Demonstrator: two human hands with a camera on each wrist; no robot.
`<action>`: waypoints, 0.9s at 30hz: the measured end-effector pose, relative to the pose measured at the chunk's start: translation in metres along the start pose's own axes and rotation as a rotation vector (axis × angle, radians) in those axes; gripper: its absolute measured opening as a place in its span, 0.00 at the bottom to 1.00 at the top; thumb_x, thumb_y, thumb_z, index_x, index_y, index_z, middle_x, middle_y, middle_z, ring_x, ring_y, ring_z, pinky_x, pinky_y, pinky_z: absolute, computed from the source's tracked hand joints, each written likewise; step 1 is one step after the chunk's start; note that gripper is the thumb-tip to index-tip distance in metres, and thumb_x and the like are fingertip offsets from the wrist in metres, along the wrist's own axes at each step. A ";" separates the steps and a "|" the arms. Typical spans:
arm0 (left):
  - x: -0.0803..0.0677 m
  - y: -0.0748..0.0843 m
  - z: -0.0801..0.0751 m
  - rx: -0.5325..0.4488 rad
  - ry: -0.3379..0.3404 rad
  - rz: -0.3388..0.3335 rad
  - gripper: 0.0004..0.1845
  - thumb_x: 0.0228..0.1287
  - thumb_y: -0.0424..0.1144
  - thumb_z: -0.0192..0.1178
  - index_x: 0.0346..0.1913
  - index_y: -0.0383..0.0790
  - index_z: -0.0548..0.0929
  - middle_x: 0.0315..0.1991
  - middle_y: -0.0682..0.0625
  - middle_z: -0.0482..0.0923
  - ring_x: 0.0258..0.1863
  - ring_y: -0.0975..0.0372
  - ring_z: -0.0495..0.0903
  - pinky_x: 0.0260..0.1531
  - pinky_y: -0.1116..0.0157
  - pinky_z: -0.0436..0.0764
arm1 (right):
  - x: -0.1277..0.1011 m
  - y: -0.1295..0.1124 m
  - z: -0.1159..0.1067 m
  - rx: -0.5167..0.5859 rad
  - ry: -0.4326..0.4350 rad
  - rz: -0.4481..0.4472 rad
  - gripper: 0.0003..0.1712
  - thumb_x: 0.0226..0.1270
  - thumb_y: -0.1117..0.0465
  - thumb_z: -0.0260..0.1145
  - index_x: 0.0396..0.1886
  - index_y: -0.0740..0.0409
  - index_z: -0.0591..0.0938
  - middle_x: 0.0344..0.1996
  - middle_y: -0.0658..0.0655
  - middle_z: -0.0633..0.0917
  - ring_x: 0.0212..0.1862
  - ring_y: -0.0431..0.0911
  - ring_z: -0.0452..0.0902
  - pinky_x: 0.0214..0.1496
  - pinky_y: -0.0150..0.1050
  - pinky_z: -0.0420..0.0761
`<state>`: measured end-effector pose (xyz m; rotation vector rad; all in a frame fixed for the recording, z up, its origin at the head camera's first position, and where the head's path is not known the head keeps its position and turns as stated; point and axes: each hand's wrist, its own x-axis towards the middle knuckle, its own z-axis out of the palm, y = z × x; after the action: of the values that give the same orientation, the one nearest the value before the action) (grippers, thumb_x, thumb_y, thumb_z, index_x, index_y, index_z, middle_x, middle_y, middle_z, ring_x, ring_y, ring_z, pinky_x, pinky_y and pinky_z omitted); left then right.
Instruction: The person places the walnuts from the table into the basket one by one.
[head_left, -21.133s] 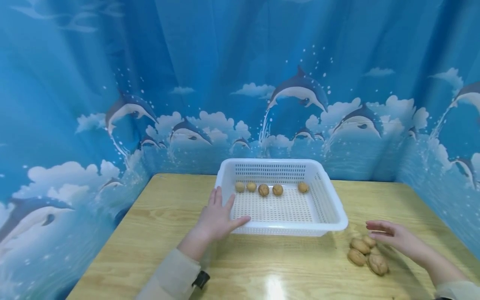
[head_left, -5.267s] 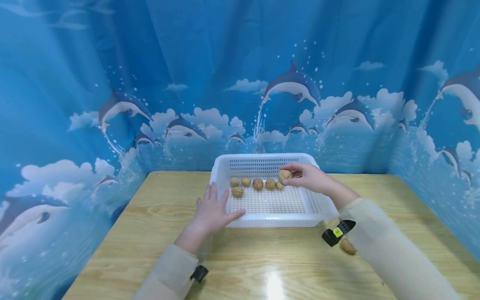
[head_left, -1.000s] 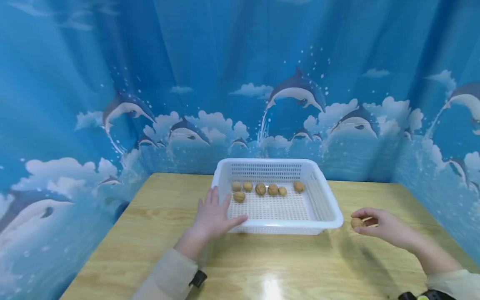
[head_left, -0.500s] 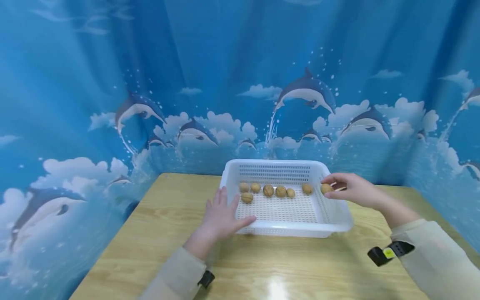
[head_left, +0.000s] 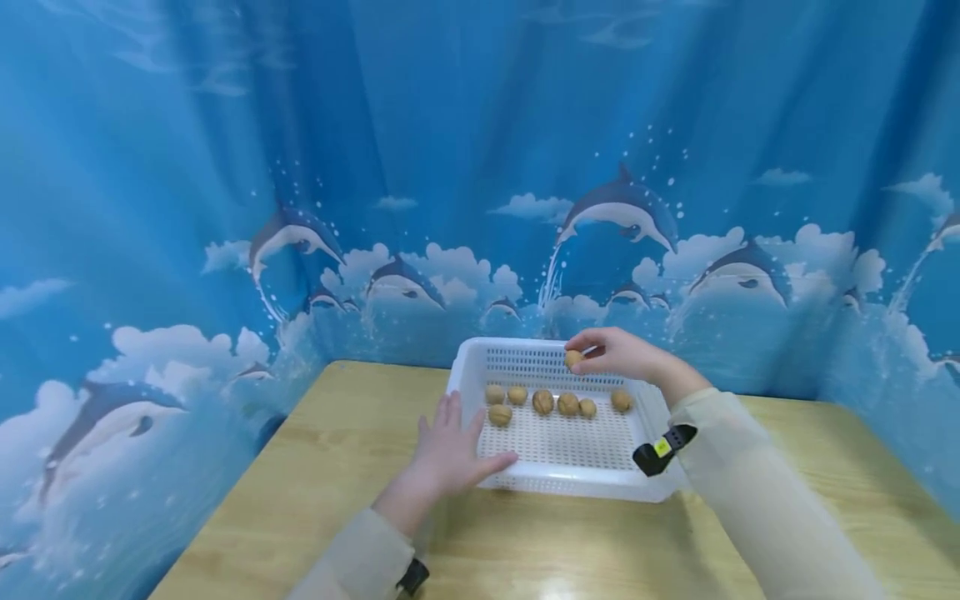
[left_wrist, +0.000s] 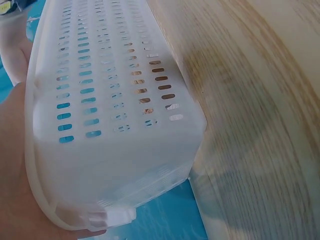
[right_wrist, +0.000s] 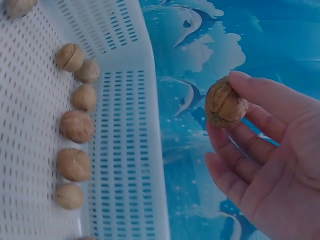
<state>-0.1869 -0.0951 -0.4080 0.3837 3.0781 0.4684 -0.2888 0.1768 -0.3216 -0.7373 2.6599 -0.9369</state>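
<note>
A white perforated plastic basket (head_left: 570,477) stands on the wooden table. My left hand (head_left: 450,454) rests on its front-left corner with the fingers spread and the thumb along the front rim. My right hand (head_left: 628,355) pinches a walnut (right_wrist: 225,103) between thumb and fingertips, held up over the back part of the basket. Inside, a row of several walnuts (head_left: 543,402) lies along the back wall, a lone walnut (head_left: 621,400) sits at the right end of it, and another walnut (head_left: 500,415) lies in front of the row at the left.
The wooden table (head_left: 330,467) extends to both sides and in front of the basket. A blue dolphin-print curtain (head_left: 465,208) hangs close behind the basket and encloses the table's sides. Each wrist carries a small black camera (head_left: 652,457).
Walnuts from a pile on the right have gone into the basket over the earlier frames. In the last second, my right hand carries one walnut leftward from beside the basket; my left hand stays.
</note>
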 end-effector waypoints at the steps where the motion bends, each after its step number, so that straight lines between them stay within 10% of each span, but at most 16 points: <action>1: -0.001 -0.002 0.001 0.000 -0.001 -0.006 0.50 0.52 0.76 0.44 0.70 0.43 0.61 0.72 0.34 0.39 0.70 0.42 0.37 0.61 0.35 0.45 | 0.005 0.000 0.005 0.021 0.000 0.006 0.28 0.63 0.54 0.65 0.60 0.61 0.73 0.54 0.61 0.77 0.56 0.57 0.72 0.53 0.51 0.75; 15: -0.006 -0.012 0.002 0.004 -0.020 -0.012 0.50 0.53 0.76 0.43 0.71 0.44 0.60 0.72 0.34 0.38 0.70 0.41 0.37 0.59 0.34 0.45 | 0.057 0.014 0.060 0.272 0.032 0.079 0.32 0.60 0.47 0.66 0.62 0.54 0.72 0.57 0.55 0.76 0.59 0.53 0.69 0.60 0.57 0.67; 27: 0.001 -0.003 0.002 0.016 0.001 -0.005 0.50 0.52 0.77 0.42 0.71 0.46 0.59 0.72 0.35 0.37 0.70 0.43 0.35 0.60 0.34 0.47 | 0.057 0.036 0.055 0.277 0.032 0.137 0.34 0.57 0.44 0.67 0.62 0.53 0.72 0.59 0.55 0.75 0.61 0.53 0.67 0.61 0.57 0.66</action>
<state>-0.1884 -0.0966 -0.4108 0.3763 3.0850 0.4442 -0.3303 0.1420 -0.3890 -0.4748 2.4964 -1.2519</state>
